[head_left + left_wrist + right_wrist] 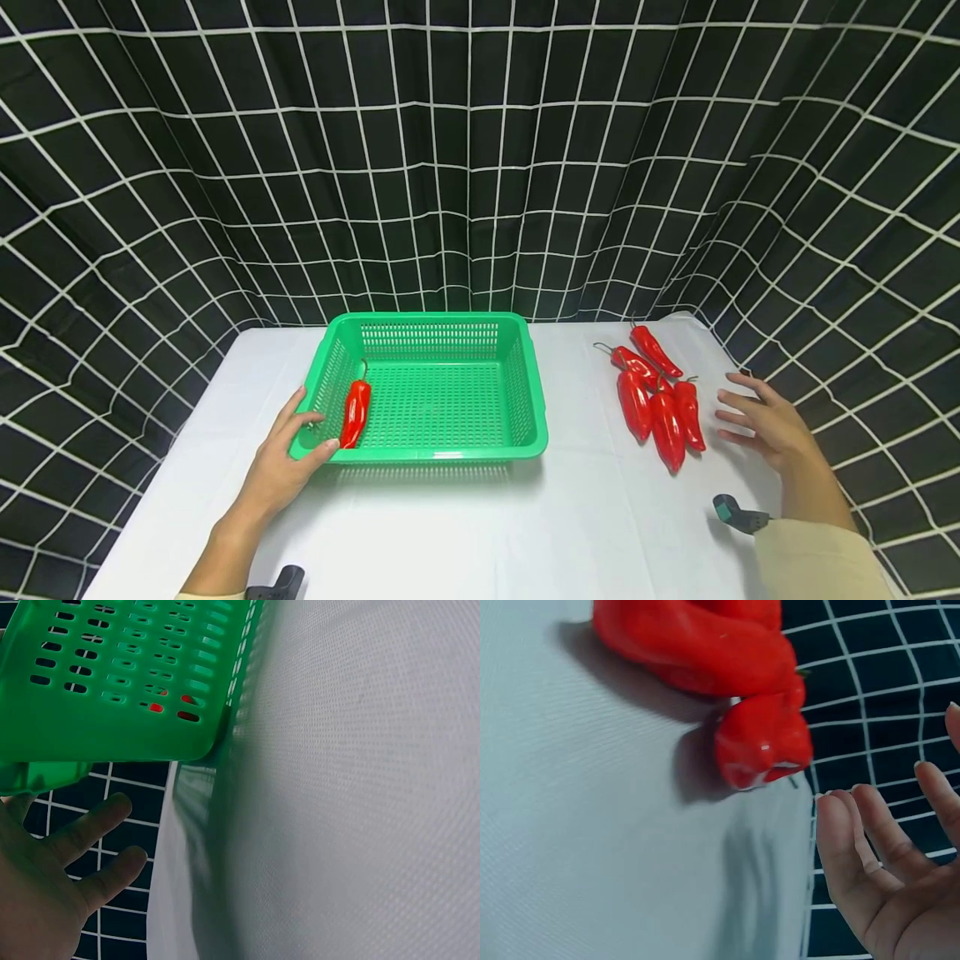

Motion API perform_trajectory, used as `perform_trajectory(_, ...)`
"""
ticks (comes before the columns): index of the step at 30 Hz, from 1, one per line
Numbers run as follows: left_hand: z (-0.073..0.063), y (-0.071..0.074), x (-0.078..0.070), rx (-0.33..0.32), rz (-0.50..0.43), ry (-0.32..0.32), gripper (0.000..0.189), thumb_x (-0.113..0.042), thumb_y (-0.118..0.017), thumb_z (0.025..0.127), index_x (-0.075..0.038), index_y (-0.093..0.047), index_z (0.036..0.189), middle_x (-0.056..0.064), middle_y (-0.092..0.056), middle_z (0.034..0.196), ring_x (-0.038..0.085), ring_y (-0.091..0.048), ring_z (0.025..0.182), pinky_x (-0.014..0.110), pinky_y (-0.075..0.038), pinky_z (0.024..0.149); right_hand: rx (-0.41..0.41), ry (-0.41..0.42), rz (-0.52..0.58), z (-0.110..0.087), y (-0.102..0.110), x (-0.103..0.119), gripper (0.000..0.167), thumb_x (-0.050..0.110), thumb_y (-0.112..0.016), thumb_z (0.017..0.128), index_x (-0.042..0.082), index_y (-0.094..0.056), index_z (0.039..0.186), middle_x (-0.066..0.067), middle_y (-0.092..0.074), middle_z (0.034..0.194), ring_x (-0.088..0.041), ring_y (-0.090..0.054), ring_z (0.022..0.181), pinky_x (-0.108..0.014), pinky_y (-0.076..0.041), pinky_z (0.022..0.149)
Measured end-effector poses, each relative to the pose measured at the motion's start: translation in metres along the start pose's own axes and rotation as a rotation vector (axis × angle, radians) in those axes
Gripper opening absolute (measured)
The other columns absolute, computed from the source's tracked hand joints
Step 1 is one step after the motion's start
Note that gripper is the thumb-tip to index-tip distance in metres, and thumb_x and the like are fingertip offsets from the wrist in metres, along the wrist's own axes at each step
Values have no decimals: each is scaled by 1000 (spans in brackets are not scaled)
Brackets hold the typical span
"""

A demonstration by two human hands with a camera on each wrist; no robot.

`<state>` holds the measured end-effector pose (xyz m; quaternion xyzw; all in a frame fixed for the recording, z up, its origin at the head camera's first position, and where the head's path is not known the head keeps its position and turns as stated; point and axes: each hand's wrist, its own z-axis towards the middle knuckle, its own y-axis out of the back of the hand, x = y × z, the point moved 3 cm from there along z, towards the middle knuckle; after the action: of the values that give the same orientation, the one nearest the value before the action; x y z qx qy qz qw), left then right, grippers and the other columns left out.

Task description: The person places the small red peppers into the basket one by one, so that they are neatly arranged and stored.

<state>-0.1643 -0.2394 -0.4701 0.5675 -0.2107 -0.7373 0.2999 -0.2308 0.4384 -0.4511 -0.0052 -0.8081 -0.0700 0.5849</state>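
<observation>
A green plastic basket [450, 455] sits on the white-covered table, left of centre. Inside it, along the left wall, lies one long red pepper [357, 410]; slivers of red show through the slots in the left wrist view. My left hand [281, 467] rests at the basket's near left corner, thumb and a finger over the rim, other fingers spread outside. On the right lies a loose group of several red peppers [667, 429], their stems mostly pointing away. Just right of this group, my right hand [772, 425] hovers with fingers spread, holding nothing.
A white cloth [585, 517] covers the table, reaching between basket and peppers and along the front. Black curtains with a white grid [465, 167] close in the back and both sides. Each wrist carries a dark camera mount [738, 514].
</observation>
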Motion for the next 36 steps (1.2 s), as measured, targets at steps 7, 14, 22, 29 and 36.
perform_trajectory(7,-1,0,-2,2,4,7,41,-35,-72,86,-9,-60,116,3,-20,158,44,-24,138,73,-27,95,-20,-43,-104,11,-2,-13,85,44,-77,80,25,-31,149,7,-56,104,-11,-67,89,-44,-53,83)
perform_trajectory(14,-1,1,0,10,9,24,42,-36,-71,87,-9,-59,118,2,-19,158,44,-23,138,73,-26,95,-33,-35,-186,17,-10,-17,84,40,-71,87,15,-24,152,-22,-44,133,-18,-64,93,-44,-55,79)
perform_trajectory(22,0,0,0,9,2,18,39,-30,-72,86,-10,-59,117,2,-20,158,43,-23,138,72,-26,96,-55,-55,-242,27,-13,-24,85,40,-68,90,11,-20,153,-30,-31,144,-18,-62,90,-45,-54,79)
perform_trajectory(29,0,0,0,8,5,17,40,-31,-72,86,-10,-59,118,2,-20,158,43,-24,138,72,-27,96,-83,-69,-285,34,-16,-29,87,42,-68,89,11,-19,153,-30,-30,145,-37,-55,109,-46,-53,81)
perform_trajectory(36,-1,0,-1,12,10,18,40,-31,-71,87,-9,-59,118,3,-20,158,44,-23,138,71,-26,97,-107,-67,-323,38,-21,-30,87,38,-70,88,10,-18,153,-31,-32,141,-44,-49,117,-46,-55,78)
